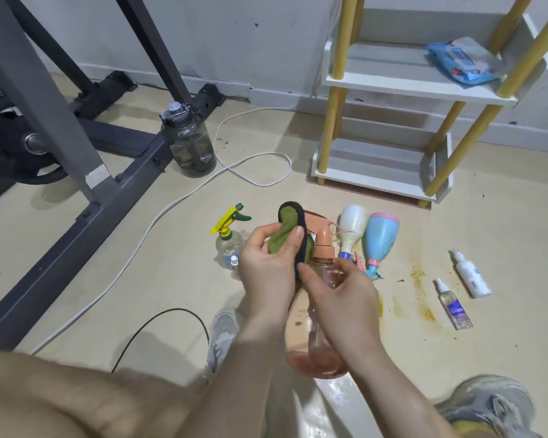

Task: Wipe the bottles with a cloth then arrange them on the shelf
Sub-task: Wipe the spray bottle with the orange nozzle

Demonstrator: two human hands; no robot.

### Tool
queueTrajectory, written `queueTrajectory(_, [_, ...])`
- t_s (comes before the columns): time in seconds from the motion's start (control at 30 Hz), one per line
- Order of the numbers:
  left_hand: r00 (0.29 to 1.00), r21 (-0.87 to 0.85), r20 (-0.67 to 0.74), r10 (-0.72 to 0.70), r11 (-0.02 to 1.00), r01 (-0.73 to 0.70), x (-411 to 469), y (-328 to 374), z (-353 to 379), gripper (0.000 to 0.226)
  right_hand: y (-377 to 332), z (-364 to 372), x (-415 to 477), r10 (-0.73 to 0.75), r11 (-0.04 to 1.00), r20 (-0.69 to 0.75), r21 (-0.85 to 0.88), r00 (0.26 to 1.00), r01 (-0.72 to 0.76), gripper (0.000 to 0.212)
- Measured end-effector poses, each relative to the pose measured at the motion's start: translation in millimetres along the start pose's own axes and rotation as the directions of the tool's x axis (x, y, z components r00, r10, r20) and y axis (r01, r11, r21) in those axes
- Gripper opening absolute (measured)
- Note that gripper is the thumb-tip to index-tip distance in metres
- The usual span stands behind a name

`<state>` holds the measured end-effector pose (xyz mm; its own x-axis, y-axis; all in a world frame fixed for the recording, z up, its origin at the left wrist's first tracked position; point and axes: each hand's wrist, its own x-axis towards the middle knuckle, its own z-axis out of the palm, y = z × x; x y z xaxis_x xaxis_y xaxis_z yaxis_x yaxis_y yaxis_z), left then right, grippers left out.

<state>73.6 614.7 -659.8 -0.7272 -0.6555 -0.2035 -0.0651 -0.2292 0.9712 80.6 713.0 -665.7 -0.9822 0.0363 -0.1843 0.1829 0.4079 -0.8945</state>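
Left hand [266, 267] pinches the cloth [286, 233], right hand [342, 298] grips the bottle [324, 263]; hard rubbing could twist it loose, imo.

I see a green cloth [286, 231] edged in black, a clear pink bottle [310, 346], a spray bottle [229, 245] with a yellow and green trigger, a blue bottle [381, 240] banded pink, and a white shelf [389, 71] on yellow posts.

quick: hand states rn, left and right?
Left hand: closed, pinching the green cloth.
Right hand: closed, gripping the pink pump bottle.
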Motion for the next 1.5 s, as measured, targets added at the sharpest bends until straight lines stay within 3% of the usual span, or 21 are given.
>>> queueTrajectory(0.13, [0.999,0.038,-0.036,0.019,0.999,-0.018,5,-7,-4,0.007,11,2,14,0.074,0.994,0.045,0.074,0.996,-0.077,0.035])
queueTrajectory(0.2, [0.994,0.011,-0.102,-0.036,0.999,0.038,10,-10,-10,0.008,15,0,23,0.133,0.980,0.059,0.139,0.989,-0.140,0.042])
queueTrajectory(0.33, [0.957,-0.122,-0.201,-0.207,0.975,0.185,21,-17,-33,0.017,13,-14,43,0.138,0.958,0.041,0.248,0.990,-0.144,0.033])
queueTrajectory(0.47, [0.942,-0.200,-0.097,-0.320,0.934,0.297,21,-18,-47,0.023,6,-23,59,0.100,0.953,0.081,0.277,0.992,-0.119,0.027])
queueTrajectory(0.57, [0.892,-0.240,0.032,-0.452,0.863,0.446,15,-24,-48,0.020,2,-20,68,0.068,0.963,0.114,0.253,0.991,-0.095,0.023])
queueTrajectory(0.67, [0.822,-0.069,0.090,-0.562,0.820,0.568,4,-48,-55,0.019,2,-9,76,0.017,0.983,0.140,0.181,0.990,-0.043,0.020])
queueTrajectory(0.77, [0.733,0.140,0.087,-0.675,0.737,0.662,-10,-77,-65,0.034,3,7,84,0.002,0.993,0.185,0.116,0.983,-0.024,0.044])
queueTrajectory(0.83, [0.697,0.184,0.095,-0.711,0.701,0.689,-16,-86,-68,0.028,9,19,92,0.008,0.998,0.221,0.062,0.975,-0.023,0.051])
queueTrajectory(0.9, [0.687,0.142,0.086,-0.721,0.692,0.708,-14,-89,-70,0.022,17,34,101,0.006,1.000,0.242,-0.004,0.970,-0.005,0.034])
queueTrajectory(1.0, [0.683,0.026,0.039,-0.730,0.684,0.729,-6,-99,-73,0.032,35,64,112,0.058,0.998,0.258,-0.045,0.965,-0.048,0.020])
queueTrajectory(1.27, [0.531,-0.181,-0.023,-0.847,0.526,0.831,-3,-127,-71,0.030,93,154,115,0.151,0.980,0.289,-0.167,0.945,-0.106,0.029])
queueTrajectory(1.4, [0.522,-0.208,-0.062,-0.850,0.523,0.826,6,-134,-73,0.026,119,177,99,0.116,0.991,0.341,-0.103,0.933,-0.086,0.028])
queueTrajectory(1.5, [0.522,-0.217,-0.114,-0.846,0.534,0.817,11,-139,-78,0.022,135,187,104,0.078,0.995,0.338,-0.089,0.938,-0.051,0.047])
